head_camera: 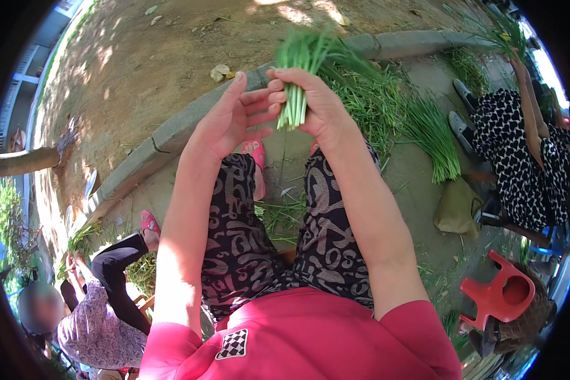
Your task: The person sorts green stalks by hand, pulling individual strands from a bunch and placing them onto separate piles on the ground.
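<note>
My right hand [316, 97] is shut around a bunch of green chives [294, 104]. Their pale cut ends point toward me, and the blurred leafy tops spread away beyond the hand. My left hand [235, 116] is beside the bunch with its palm turned toward it and its fingers apart. Its fingertips come up to the right hand's fingers; whether they touch the stalks I cannot tell. Beyond my right wrist, a heap of loose chives [365, 102] lies on the ground, with a neater bundle of chives [432, 137] at its right side.
A stone kerb [180, 128] curves across the front, with bare soil behind it. Scattered green leaves [285, 216] lie between my feet. At right are an olive bag [457, 209], a red plastic stool [496, 289] and a seated person holding greens [508, 35]. Another person [99, 327] sits at left.
</note>
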`<state>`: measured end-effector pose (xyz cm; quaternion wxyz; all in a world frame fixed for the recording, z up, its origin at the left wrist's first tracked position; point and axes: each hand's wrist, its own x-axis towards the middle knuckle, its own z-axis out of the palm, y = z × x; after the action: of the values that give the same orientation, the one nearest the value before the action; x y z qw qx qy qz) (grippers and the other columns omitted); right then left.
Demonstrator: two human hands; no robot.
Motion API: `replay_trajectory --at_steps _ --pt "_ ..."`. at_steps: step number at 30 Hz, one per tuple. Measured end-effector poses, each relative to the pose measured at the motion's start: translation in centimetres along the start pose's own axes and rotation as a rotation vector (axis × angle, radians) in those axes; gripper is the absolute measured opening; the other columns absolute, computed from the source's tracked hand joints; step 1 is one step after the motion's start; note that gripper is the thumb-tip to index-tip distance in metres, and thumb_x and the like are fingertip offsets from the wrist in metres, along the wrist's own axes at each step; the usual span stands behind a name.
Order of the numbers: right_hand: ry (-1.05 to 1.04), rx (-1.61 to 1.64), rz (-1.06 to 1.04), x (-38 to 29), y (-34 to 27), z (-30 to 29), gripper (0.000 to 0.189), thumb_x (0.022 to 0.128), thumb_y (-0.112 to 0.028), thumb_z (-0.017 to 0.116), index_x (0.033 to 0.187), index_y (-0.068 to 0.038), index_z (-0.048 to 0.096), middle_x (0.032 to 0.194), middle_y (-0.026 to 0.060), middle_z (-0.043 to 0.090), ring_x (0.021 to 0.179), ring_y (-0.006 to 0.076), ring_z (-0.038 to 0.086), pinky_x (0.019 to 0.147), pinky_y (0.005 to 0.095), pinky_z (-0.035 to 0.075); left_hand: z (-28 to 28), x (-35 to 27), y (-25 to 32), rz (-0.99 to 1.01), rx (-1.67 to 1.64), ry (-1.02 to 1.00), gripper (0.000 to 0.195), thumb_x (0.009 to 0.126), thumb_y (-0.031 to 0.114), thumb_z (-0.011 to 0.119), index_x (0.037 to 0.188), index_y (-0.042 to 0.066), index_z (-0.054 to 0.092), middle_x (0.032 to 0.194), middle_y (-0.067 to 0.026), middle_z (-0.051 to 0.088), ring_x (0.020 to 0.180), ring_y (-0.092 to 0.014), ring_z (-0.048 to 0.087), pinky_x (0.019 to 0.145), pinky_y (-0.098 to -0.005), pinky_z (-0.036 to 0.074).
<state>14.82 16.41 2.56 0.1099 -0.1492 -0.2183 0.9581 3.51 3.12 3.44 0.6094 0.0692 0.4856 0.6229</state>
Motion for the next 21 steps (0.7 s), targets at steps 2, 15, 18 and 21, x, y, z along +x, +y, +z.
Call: replay_trajectory --at_steps 2,15,18,21 --pt "-0.112 -0.008 0.107 -0.6 0.1 0.2 0.019 0.08 -0.011 0.063 0.091 0.003 0.056 0.069 0.0077 0.06 0.055 0.0139 0.059 0.049 0.0288 0.053 0.2 -0.3 -0.3 -0.016 -0.043 -0.205 0.05 0.088 0.055 0.049 0.102 0.008 0.058 0.087 -0.0008 0.063 0.08 -0.017 0.058 0.079 -0.0397 0.047" --pt "-0.298 -0.607 0.088 -0.2 2.9 3.2 0.043 0.079 -0.032 0.068 0.094 0.007 0.059 0.076 0.0126 0.064 0.059 0.0172 0.063 0.05 0.0273 0.053 -0.3 -1.1 0.9 0.35 -0.161 -0.082 0.037 0.086 0.026 0.059 0.112 0.0 0.053 0.113 -0.0123 0.058 0.097 -0.023 0.059 0.083 -0.0364 0.052" --pt "-0.142 -0.837 -0.011 0.1 3.2 2.2 0.052 0.079 -0.044 0.067 0.093 0.005 0.059 0.078 0.0075 0.061 0.068 0.0122 0.06 0.059 0.0244 0.05 -2.0 -0.5 1.8 0.391 -0.3 0.025 0.026 0.085 0.019 0.06 0.103 0.002 0.055 0.099 -0.0092 0.061 0.095 -0.025 0.059 0.085 -0.0396 0.05" --pt "-0.086 -0.992 -0.189 0.9 3.8 1.4 0.053 0.082 -0.048 0.06 0.089 0.005 0.061 0.074 0.0075 0.06 0.067 0.0114 0.058 0.06 0.0244 0.046 -3.5 0.1 1.8 0.385 -0.265 0.093 0.021 0.085 0.015 0.061 0.101 0.003 0.056 0.096 -0.0088 0.062 0.093 -0.025 0.059 0.085 -0.0389 0.05"
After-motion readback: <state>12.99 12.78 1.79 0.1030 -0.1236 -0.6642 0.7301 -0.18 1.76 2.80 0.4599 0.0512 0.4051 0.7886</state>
